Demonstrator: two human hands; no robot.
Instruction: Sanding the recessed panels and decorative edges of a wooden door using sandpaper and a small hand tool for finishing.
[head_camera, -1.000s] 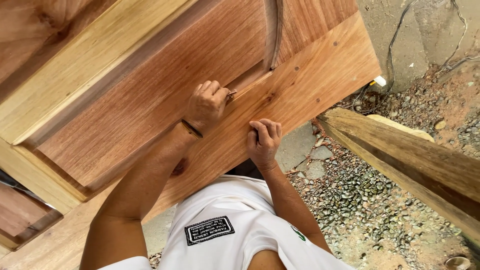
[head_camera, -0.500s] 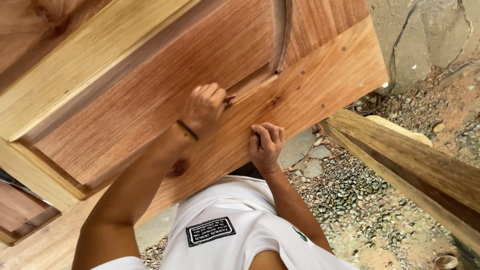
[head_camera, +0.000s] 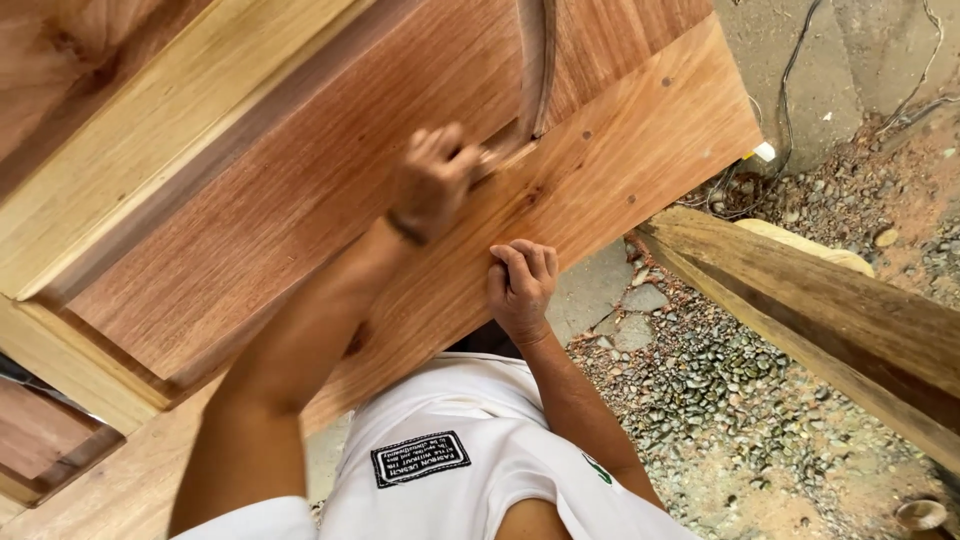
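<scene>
A large reddish-brown wooden door (head_camera: 300, 200) with raised panels and pale stiles lies tilted in front of me. My left hand (head_camera: 435, 185), blurred by motion, is closed on a small brownish tool (head_camera: 492, 155). The tool's tip sits in the moulded groove where a curved panel edge (head_camera: 540, 70) meets the lower rail. A dark band circles that wrist. My right hand (head_camera: 520, 285) rests on the door's lower rail near its edge, fingers curled under. Nothing shows in it.
A rough timber beam (head_camera: 820, 310) runs diagonally at the right. Gravel and flat stones (head_camera: 720, 400) cover the ground below. Thin cables (head_camera: 790, 100) and a white plug (head_camera: 763, 152) lie on the concrete beyond the door. A small round cup (head_camera: 920, 515) sits at the bottom right.
My left hand has slid up and to the right along the groove toward the curved panel corner. My right hand has stayed in place on the rail.
</scene>
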